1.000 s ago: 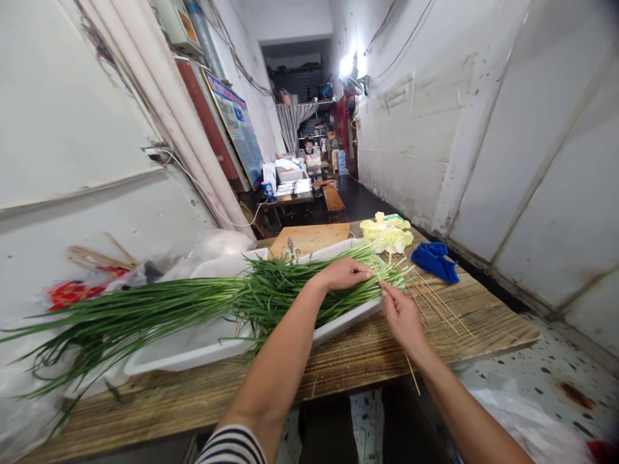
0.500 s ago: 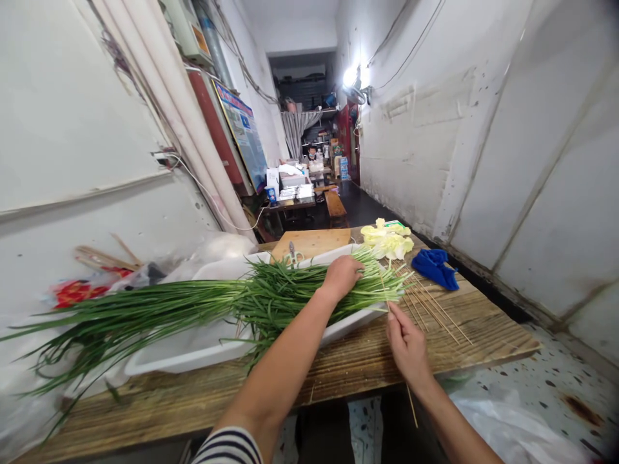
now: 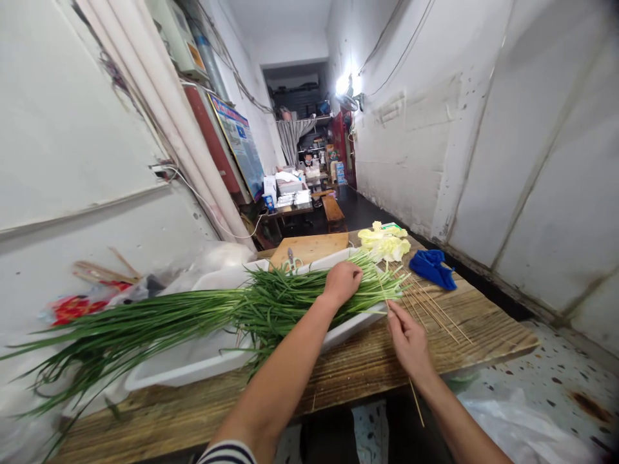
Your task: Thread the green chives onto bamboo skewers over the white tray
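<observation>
Long green garlic chives [image 3: 285,293] lie heaped across a white plastic tray [image 3: 193,372], their pale stem ends pointing right and their leaves trailing over the left side. My left hand [image 3: 342,282] rests on the heap near the pale stems. Its fingers are curled down around some chives, with the fingertips partly hidden. Just right of the tray, my right hand [image 3: 407,336] pinches a thin bamboo skewer [image 3: 416,403] between thumb and fingers. One end of that skewer slants up over the stem ends; the other hangs below the hand, past the table edge.
Several loose skewers [image 3: 435,309] lie on the wooden table [image 3: 493,335] at right, beside a blue cloth [image 3: 432,269]. Yellow-green cabbage leaves [image 3: 384,243] sit behind them. Behind the tray are a cutting board [image 3: 309,248] and scissors [image 3: 291,259]. Plastic bags [image 3: 91,299] fill the left.
My view has shifted slightly. The fingers of my left hand look a little more curled in the chives. My right hand keeps its pinch on the skewer, nearly in the same place.
</observation>
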Motion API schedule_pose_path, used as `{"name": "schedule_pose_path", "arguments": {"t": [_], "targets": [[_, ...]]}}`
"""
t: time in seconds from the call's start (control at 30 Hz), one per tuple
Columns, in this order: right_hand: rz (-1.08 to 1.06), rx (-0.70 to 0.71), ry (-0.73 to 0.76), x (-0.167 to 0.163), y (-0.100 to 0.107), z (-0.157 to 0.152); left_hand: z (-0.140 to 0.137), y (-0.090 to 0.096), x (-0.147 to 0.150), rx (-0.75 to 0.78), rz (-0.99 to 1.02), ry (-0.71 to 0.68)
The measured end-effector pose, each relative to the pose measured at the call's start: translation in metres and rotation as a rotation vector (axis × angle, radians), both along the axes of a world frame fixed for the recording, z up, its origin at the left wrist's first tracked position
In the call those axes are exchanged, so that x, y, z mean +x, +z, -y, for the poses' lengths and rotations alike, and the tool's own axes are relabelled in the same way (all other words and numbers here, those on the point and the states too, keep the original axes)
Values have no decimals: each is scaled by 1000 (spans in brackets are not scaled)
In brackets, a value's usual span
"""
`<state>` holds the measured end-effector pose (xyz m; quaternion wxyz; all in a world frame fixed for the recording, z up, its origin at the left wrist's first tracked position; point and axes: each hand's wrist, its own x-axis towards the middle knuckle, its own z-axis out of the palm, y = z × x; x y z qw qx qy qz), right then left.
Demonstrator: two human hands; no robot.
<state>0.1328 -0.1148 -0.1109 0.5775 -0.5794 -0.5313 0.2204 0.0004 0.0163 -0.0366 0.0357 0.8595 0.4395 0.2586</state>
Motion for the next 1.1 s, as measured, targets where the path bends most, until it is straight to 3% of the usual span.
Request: {"name": "schedule_pose_path", "arguments": {"t": [0.23,0.47,0.8,1.1], "targets": [[43,-10,-15,2,18,-6,-2,-3,1,-190,321,-89],[62,5,-17,1,32,-9,9,7,3,-272,410,-152],[10,-10,1,2,23,-15,4,3,3,-327,371,-199],[-5,-29,11,3,23,-15,8,6,7,-528,597,-116]]}}
